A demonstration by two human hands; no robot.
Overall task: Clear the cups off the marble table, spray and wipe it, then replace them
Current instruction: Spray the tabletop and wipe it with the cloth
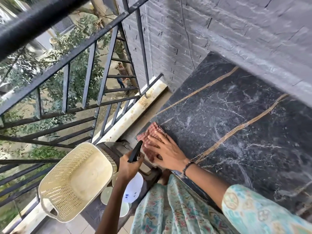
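Filling most of the right side, the dark marble tabletop [236, 115] lies bare of cups, which fits the wiping step; pale smears across it look like spray being worked in, though that is a judgement. Beside its near-left corner stands a cream basket [76, 181] on a low dark stand [118, 149], placed close, probably so cleared things stay within reach. Below it, partly hidden by the arm, white round shapes that are likely the cups [133, 188] sit off the tabletop, just left of the person's patterned clothing. The right hand [167, 152] lies flat with fingers straight, pressing a red checked cloth [152, 137] onto the tabletop's near-left corner; the cloth sticks out beyond the fingertips toward the edge. The left hand [130, 164] is curled around a black spray bottle [135, 152], held just beside the cloth, seemingly kept ready for another spray.
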